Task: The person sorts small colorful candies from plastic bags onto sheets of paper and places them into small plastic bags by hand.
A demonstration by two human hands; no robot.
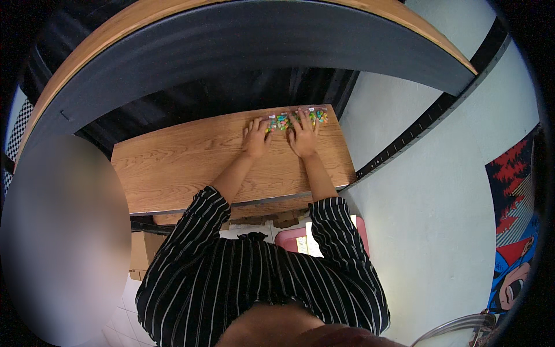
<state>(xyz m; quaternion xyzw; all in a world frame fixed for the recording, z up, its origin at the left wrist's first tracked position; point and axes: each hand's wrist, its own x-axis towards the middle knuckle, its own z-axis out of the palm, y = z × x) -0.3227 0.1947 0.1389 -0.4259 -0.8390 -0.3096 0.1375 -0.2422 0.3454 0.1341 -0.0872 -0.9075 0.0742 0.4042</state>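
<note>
Wood shelf [179, 165]: one board before me, dark curtain [219, 92] behind, one dark panel [277, 40] arching above, white wall [404, 173] close right.
Below: one pink container [362, 228], one cardboard box [144, 254].
Clear bags [322, 116]: several, colourful pieces inside, far right corner; my fingers block an exact count.
Row: long axis left to right along the back edge; each bag's direction, can't tell.
Left hand [256, 137]: fingers parted at the row's left end.
Right hand [304, 134]: fingers wide, over its middle.
</note>
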